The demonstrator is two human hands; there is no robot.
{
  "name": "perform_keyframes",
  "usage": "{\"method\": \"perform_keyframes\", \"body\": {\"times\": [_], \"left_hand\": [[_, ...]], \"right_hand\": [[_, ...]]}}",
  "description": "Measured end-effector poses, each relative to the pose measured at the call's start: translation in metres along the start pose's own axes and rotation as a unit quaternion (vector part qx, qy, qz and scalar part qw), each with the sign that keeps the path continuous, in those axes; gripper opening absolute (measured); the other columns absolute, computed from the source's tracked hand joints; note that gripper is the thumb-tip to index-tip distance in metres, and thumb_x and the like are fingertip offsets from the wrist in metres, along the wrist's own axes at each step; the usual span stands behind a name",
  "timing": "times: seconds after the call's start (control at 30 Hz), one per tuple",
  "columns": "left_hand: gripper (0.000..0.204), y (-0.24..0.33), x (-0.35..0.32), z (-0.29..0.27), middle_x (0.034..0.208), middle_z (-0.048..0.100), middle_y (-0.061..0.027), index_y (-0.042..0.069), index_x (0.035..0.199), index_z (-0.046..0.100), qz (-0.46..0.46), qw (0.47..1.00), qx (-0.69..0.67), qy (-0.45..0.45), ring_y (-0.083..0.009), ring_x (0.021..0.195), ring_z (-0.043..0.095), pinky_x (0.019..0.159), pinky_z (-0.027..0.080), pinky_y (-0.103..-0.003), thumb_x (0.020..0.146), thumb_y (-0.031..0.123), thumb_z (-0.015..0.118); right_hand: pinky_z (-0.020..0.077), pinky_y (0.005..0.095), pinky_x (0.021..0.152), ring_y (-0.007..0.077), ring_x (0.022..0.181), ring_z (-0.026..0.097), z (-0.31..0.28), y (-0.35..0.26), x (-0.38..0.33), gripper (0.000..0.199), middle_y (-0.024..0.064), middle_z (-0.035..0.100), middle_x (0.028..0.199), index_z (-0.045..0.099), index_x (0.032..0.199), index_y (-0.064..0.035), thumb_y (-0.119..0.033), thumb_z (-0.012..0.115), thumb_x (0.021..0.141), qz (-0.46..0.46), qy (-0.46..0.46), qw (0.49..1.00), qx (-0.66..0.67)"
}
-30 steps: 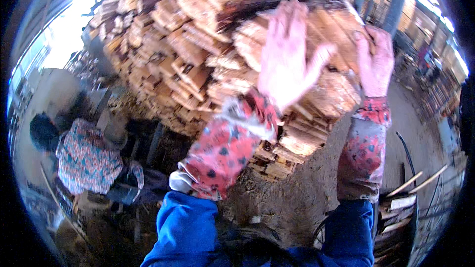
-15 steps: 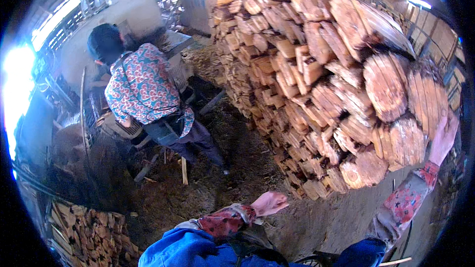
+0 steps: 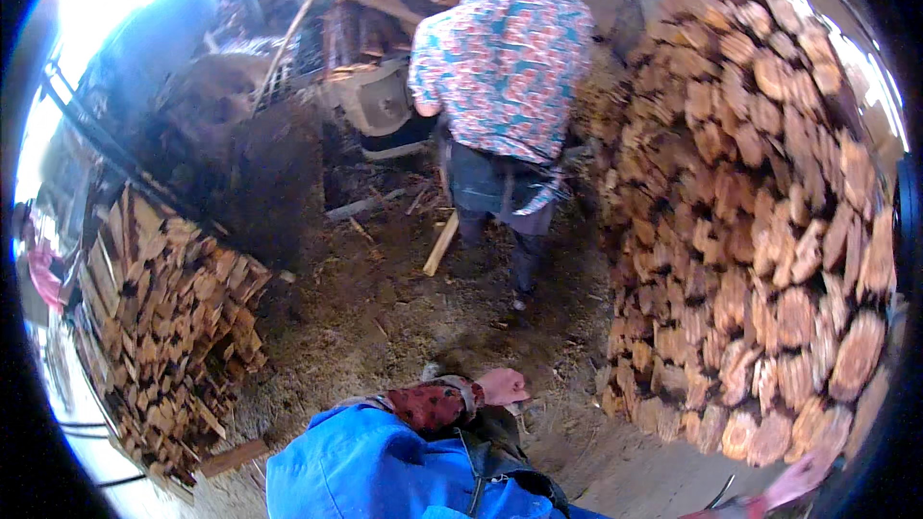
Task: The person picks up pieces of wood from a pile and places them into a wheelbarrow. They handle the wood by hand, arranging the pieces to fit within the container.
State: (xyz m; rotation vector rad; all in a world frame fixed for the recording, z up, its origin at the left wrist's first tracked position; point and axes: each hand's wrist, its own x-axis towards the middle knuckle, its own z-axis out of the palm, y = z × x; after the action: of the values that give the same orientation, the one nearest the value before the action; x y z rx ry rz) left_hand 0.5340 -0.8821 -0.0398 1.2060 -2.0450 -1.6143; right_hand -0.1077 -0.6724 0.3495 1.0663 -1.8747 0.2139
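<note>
A tall stack of cut wood (image 3: 731,279), its rounded and split ends facing me, fills the right side. At its lower right corner is my right hand (image 3: 808,469), blurred, with the fingers stretched along the bottom log ends. Whether it presses on the wood I cannot tell. My left hand (image 3: 503,386) hangs in front of my blue garment, above the dirt floor, its fingers curled in with nothing visible in them. Patterned red sleeves cover my forearms.
Ahead, a person (image 3: 500,67) in a patterned shirt stands with their back to me, beside a beige machine-like casing (image 3: 370,101). A lower wood pile (image 3: 183,317) stands at left. A loose wood strip (image 3: 441,243) and scraps lie on the dirt floor (image 3: 385,317).
My view has swung to the right of the earlier pile's left side, bringing the person to the centre and more of the left pile into sight. My right hand now appears lower along the stack.
</note>
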Motion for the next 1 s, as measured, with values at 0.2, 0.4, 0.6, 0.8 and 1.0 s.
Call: {"method": "perform_keyframes", "body": {"times": [0.2, 0.4, 0.6, 0.8, 1.0], "left_hand": [[0.033, -0.059, -0.018, -0.062, 0.069, 0.063, -0.0158, 0.008, 0.078, 0.068, -0.020, 0.997, 0.049, 0.057, -0.0365, 0.069, 0.063, 0.060, 0.049, -0.046, 0.079, 0.041, 0.068], [0.030, -0.066, -0.045, -0.140, 0.074, 0.066, -0.0143, 0.007, 0.074, 0.070, -0.109, 0.985, -0.035, 0.129, -0.0368, 0.069, 0.064, 0.062, 0.051, -0.045, 0.078, 0.037, 0.067], [0.038, -0.092, -0.072, -0.164, 0.077, 0.070, -0.0150, 0.003, 0.092, 0.071, -0.235, 0.934, -0.131, 0.233, -0.0261, 0.075, 0.068, 0.066, 0.053, -0.040, 0.083, 0.040, 0.069], [0.040, -0.101, -0.120, -0.191, 0.074, 0.066, -0.0046, 0.001, 0.093, 0.069, -0.246, 0.878, -0.204, 0.356, -0.0128, 0.068, 0.062, 0.063, 0.052, -0.032, 0.088, 0.041, 0.069], [0.037, -0.160, -0.155, -0.243, 0.075, 0.068, -0.0058, 0.000, 0.092, 0.070, -0.257, 0.804, -0.341, 0.415, -0.0107, 0.067, 0.063, 0.060, 0.051, -0.028, 0.085, 0.036, 0.071]], "right_hand": [[0.0507, 0.0451, 0.072, 0.0311, 0.082, 0.064, 0.051, -0.283, -0.255, 0.028, 0.0157, 0.069, 0.093, 0.069, 0.103, -0.0048, -0.026, 0.054, 0.093, -0.058, -0.364, 0.929, -0.040], [0.0536, 0.0314, 0.052, 0.0198, 0.067, 0.068, 0.091, -0.432, -0.323, 0.011, 0.0071, 0.069, 0.088, 0.063, 0.086, -0.0068, -0.017, 0.060, 0.090, 0.387, -0.693, 0.424, 0.436], [0.0503, 0.0411, 0.064, 0.0263, 0.071, 0.066, 0.142, -0.628, -0.237, 0.022, 0.0126, 0.068, 0.082, 0.061, 0.080, -0.0039, -0.025, 0.059, 0.086, -0.215, -0.606, 0.655, 0.397], [0.0532, 0.0349, 0.075, 0.0269, 0.081, 0.069, 0.076, -0.793, -0.106, 0.028, 0.0151, 0.071, 0.092, 0.070, 0.100, -0.0029, -0.027, 0.067, 0.085, -0.178, -0.607, 0.575, 0.519], [0.0546, 0.0354, 0.079, 0.0243, 0.086, 0.070, 0.024, -0.913, -0.112, 0.028, 0.0147, 0.072, 0.094, 0.070, 0.102, -0.0025, -0.023, 0.070, 0.084, -0.254, -0.595, 0.544, 0.535]]}}
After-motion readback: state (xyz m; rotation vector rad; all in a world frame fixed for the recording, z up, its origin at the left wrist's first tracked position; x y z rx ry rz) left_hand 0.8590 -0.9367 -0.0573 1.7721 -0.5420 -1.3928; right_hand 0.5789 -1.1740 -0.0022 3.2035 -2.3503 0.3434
